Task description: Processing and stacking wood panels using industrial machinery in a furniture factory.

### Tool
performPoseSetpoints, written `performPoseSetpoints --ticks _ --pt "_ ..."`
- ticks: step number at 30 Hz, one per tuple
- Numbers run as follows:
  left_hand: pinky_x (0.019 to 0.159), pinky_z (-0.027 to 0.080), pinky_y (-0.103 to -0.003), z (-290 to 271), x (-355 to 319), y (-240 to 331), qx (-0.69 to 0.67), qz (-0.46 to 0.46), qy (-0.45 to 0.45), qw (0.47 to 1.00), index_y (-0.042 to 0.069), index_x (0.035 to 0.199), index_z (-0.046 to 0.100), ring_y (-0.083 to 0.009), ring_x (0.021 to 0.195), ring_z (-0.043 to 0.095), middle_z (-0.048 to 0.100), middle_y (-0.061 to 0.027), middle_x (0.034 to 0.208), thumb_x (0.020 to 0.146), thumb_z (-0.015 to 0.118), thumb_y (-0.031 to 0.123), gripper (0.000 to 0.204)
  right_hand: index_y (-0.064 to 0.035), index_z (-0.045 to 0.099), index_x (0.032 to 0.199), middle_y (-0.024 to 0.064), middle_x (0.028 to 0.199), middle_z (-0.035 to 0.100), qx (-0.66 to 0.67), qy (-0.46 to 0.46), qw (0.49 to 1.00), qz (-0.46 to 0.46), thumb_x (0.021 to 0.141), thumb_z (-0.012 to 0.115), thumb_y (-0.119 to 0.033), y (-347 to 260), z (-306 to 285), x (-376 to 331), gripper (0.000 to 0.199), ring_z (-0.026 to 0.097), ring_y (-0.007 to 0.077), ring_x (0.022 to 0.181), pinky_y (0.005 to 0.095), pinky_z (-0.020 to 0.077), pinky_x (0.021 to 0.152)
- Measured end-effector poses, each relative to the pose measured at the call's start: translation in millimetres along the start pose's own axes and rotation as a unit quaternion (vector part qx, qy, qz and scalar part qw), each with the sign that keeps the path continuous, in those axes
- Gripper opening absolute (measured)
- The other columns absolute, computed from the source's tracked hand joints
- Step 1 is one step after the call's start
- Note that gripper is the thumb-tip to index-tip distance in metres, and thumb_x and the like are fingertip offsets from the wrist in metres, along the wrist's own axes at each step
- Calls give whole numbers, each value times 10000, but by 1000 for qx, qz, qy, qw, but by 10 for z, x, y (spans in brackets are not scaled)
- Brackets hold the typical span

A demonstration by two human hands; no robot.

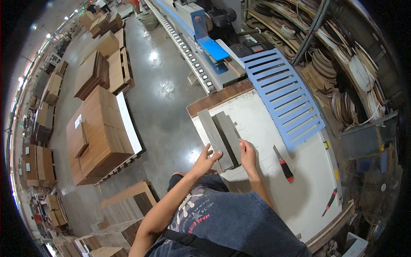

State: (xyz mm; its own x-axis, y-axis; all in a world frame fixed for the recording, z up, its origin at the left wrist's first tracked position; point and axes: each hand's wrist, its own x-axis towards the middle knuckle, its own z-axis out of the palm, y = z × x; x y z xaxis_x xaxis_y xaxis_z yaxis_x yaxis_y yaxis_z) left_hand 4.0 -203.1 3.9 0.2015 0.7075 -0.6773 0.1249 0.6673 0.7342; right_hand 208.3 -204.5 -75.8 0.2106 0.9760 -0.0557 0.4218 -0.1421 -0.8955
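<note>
Two narrow grey wood-grain panels lay side by side near the left edge of a white worktable, a dark gap between them. The left panel ran close along that edge; the right panel sat just beside it, and their near ends lay close to the table's front edge, by the person's torso. A brown strip bordered the far side, beyond the panels' far ends.

The left hand was spread loosely, its thumb on top of the left panel near the close end. The right hand had its fingers bent against the outer edge of the right panel; whether they pinched it could not be told.

White tabletop stretched from the right hand to a red-and-black-handled knife, blade pointing away. A second red-and-black tool lay near the right edge. A blue slatted rack adjoined the table's far right part. To the left, a strip of shiny concrete floor separated the table from a cardboard stack on a pallet.

At the upper right, shelving held coiled strips; cartons stood at far left, their contents hidden.
</note>
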Motion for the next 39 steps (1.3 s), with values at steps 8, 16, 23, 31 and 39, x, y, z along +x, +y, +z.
performPoseSetpoints --ticks 8,16,23,31,39 --pt "582 590 -374 -10 -76 17 -9 31 -5 999 48 1492 132 -336 1205 498 342 -219 1445 827 684 429 944 -20 663 1068 158 946 586 -86 -24 995 -44 868 592 -137 -293 47 -73 242 576 322 909 389 465 823" --pt "864 510 -459 -499 -40 -288 6 65 -29 997 64 1489 211 -326 1236 461 421 -189 1403 854 527 628 906 -14 588 1194 157 1036 627 -77 -47 996 -24 918 599 -244 -123 -40 181 359 625 249 889 342 494 798" --pt "966 441 -400 -1562 -409 -1778 198 59 195 959 -20 1333 461 -368 1136 570 578 -256 1224 872 561 492 696 -41 548 1251 144 1095 613 -84 -13 996 -20 908 608 -222 -298 -219 581 393 614 264 972 354 507 811" --pt "1030 376 -377 -1393 -1073 -3358 -177 -102 147 968 -1 1319 504 -287 1179 535 572 -172 1280 862 392 724 864 -25 560 1223 153 1092 609 -95 -15 995 -36 896 612 -175 -595 -283 903 364 614 263 976 352 506 821" --pt "1020 383 -355 -1268 -1170 -3341 -406 -188 136 884 -1 1331 494 -262 1158 540 566 -138 1290 873 377 719 862 -31 558 1228 155 1126 596 -110 -69 989 -70 887 623 -180 -811 -210 1416 378 615 258 980 359 484 864"
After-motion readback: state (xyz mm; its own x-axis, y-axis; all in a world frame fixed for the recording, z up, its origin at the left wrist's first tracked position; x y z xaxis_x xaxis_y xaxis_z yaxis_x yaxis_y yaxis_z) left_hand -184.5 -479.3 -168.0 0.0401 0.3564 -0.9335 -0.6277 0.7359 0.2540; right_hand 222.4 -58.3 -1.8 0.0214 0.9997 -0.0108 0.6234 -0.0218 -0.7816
